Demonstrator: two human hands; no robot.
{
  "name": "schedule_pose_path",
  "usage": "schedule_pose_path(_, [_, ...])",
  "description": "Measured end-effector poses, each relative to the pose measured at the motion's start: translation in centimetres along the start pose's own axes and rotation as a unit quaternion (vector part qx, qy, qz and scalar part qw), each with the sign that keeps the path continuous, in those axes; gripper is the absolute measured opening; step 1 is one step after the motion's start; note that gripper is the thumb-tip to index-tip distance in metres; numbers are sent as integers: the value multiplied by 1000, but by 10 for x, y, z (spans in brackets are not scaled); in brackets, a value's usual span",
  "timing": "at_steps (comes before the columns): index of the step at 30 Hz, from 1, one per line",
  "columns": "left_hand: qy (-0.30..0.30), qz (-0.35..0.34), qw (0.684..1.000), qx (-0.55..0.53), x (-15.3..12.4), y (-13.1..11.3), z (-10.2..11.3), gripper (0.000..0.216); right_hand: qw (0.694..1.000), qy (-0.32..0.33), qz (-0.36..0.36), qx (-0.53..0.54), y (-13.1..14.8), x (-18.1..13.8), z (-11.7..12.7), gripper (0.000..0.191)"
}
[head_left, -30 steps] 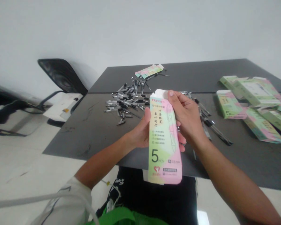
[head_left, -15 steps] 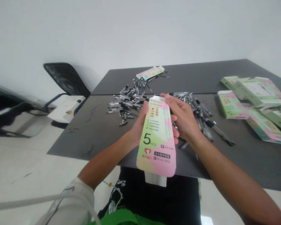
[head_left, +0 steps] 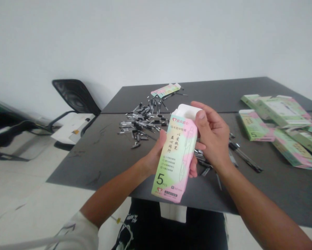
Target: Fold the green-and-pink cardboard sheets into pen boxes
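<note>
You hold the box (head_left: 171, 156) tilted before you, its top at 1 o'clock, its foot at 7. Your left hand (head_left: 156, 156) wraps it, thumb on the edge and fingers curled behind; your right hand (head_left: 213, 137) pinches its upper corner by the white flap (head_left: 187, 110). Pressing hard there could crease the thin card or tear the flap. Squeezing with your left could buckle the sides. Whether the foot is closed you cannot tell; if loose, contents could slip out at 6 o'clock. Sweeping toward 10 o'clock could scatter the loose pens (head_left: 142, 121); toward 2, the other boxes (head_left: 283, 113).
</note>
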State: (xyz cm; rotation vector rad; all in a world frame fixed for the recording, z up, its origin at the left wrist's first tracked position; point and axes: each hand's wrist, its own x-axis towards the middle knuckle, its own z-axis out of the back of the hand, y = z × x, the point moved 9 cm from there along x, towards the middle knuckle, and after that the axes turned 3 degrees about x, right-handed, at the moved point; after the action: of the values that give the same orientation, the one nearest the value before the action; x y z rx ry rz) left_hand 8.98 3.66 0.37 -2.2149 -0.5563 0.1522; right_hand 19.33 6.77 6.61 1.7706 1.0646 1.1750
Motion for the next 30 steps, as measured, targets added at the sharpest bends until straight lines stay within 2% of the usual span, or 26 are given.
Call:
schedule_pose_path(3, [-4, 1, 1000, -21, 0, 4, 1, 108, 1000, -6, 28, -7, 7, -1, 3, 41])
schedule_pose_path(9, [22, 4, 999, -41, 1, 6, 0, 103, 999, 5, 37, 3, 11, -2, 1, 42])
schedule_pose_path(17, [31, 11, 999, -25, -3, 7, -1, 106, 997, -1, 65, -50, 19, -1, 3, 46])
schedule_pose_path(23, [18, 25, 999, -23, -3, 7, -1, 110, 993, -11, 73, -91, 27, -1, 3, 48])
schedule_pose_path(30, [15, 19, 999, -34, -4, 4, -1, 95, 995, 21, 50, -87, 18, 1, 4, 46])
